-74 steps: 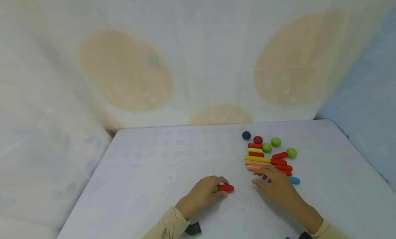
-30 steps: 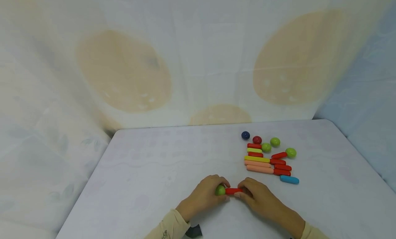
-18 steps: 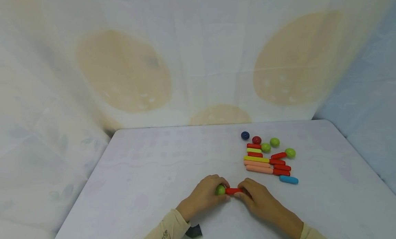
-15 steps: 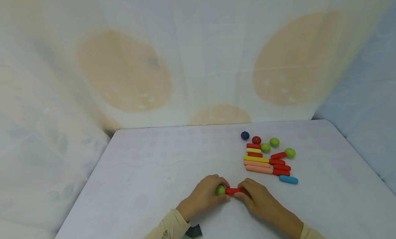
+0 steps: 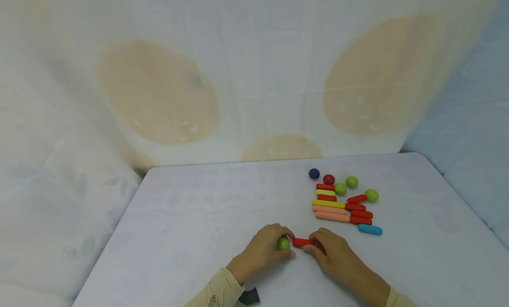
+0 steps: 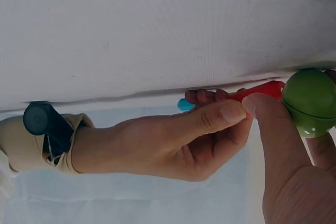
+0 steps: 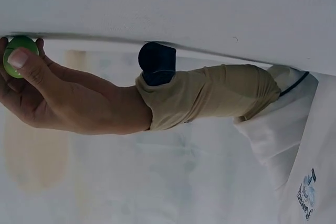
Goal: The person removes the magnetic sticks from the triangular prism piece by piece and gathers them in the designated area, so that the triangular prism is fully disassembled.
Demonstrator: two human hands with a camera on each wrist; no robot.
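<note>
Since half a second ago the red stick (image 5: 303,242) has come away from the green ball (image 5: 282,244), so a thin gap now shows between the two where they touched before, and the stick's left end sits slightly higher in the head view. The left hand (image 5: 263,249) grips the green ball, its fingers curled over the top and the thumb against the near side; the left wrist view shows the ball (image 6: 310,102) seated between fingertips. The right hand (image 5: 335,256) pinches the red stick by its right end between thumb and forefinger, and in the left wrist view the stick (image 6: 261,90) appears to lie flat against the white table (image 5: 199,218), though the angle there is poor. Both hands rest low on the table near its front edge, the wrists in cream sleeves (image 5: 216,291). Farther back and to the right lies a cluster of loose pieces: a stack of red, yellow and pink sticks (image 5: 332,205), a blue stick (image 5: 370,229) just at its near right, and behind them a dark blue ball (image 5: 314,173), a red ball (image 5: 328,179) and three green balls (image 5: 351,182). A pale curtain with tan ovals (image 5: 159,90) hangs behind the table.
</note>
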